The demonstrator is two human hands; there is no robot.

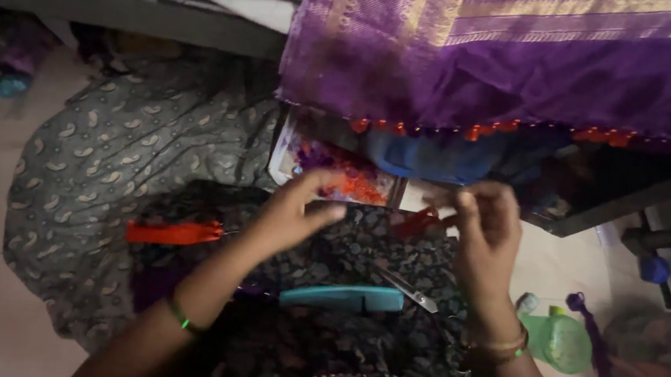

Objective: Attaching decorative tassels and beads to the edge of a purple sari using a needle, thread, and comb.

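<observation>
Both hands were raised over the lap, left hand (294, 209) and right hand (486, 228) fingers pinched; what they gripped was too blurred to tell. Teal-handled scissors (354, 297) lay just below them, purple cloth (528, 59) above.

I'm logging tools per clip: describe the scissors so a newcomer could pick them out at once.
Start at the purple cloth hanging across the top, then drop to the dark patterned lap below the left hand and right hand. The scissors lie there flat; their teal handle and silver tips set them apart from the orange thread bundle.
</observation>
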